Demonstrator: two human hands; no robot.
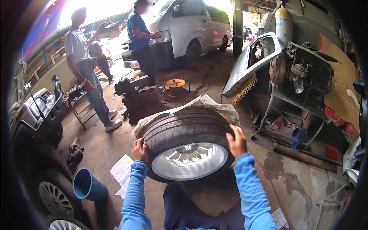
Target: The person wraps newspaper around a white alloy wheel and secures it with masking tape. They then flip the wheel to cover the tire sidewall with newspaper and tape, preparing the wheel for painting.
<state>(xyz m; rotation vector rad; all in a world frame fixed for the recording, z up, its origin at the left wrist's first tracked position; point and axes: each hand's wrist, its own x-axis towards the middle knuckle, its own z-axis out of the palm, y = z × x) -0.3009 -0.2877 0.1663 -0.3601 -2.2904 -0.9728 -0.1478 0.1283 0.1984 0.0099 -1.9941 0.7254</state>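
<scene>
Both forearms in blue sleeves rise from the lower edge, elbows bent outward. Left hand (140,150) lies on the left shoulder of the tyre (184,128), fingers curled against the rubber; right hand (237,142) presses the right side of the tread, fingers spread and bent over it — both gripping. The tyre sits on a white spoked wheel (189,161), tilted toward the camera, in front of the person's dark-trousered knees on the concrete floor (291,180). Its far side is draped with crumpled newspaper (209,103); what lies under the paper is hidden. To the left, just beside the sleeve, a blue bucket (87,186) lies on its side, mouth up-left, inside too dark to make out; loose paper sheets (122,170) lie between it and the tyre. Lower left, a car's wheel (56,197), partly cut off by the dark rim. Further out — an orange cable reel (175,83) on the floor, a grey car door (249,63) leaning at right. Two people (82,65) stand beyond, beside a white van (191,27); glare washes out the background.
</scene>
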